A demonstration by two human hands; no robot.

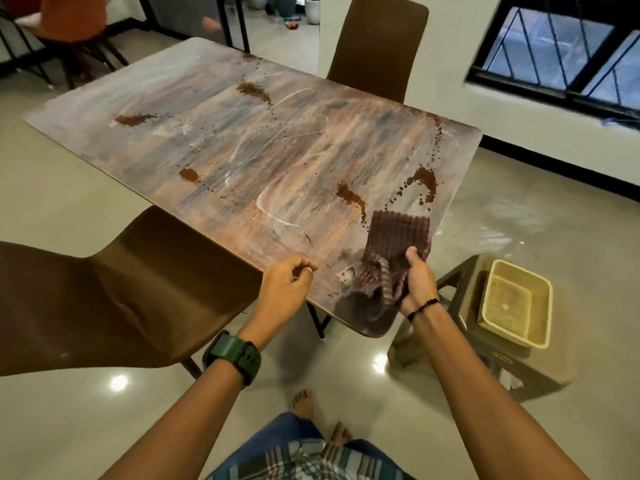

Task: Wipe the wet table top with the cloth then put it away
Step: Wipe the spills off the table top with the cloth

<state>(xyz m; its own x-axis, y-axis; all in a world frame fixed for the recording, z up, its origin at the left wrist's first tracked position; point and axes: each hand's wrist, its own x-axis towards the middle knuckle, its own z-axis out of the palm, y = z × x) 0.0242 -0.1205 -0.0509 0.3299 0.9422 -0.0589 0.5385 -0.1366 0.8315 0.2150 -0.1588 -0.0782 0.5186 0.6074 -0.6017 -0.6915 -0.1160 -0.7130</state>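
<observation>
A marbled brown table top (242, 150) carries several rust-brown wet splashes, the nearest (424, 181) close to its right edge. My right hand (417, 282) grips a dark striped cloth (394, 244) at the near right corner; part of the cloth lies spread on the table, part hangs bunched under my thumb. My left hand (287, 282) hovers at the near edge, left of the cloth, fingers loosely curled and holding nothing.
A brown chair (114, 299) stands at my left against the table, another chair (377, 46) at the far side. A low stool (485, 341) to the right bears a cream plastic basket (516, 306). The tiled floor is shiny; my bare feet are below.
</observation>
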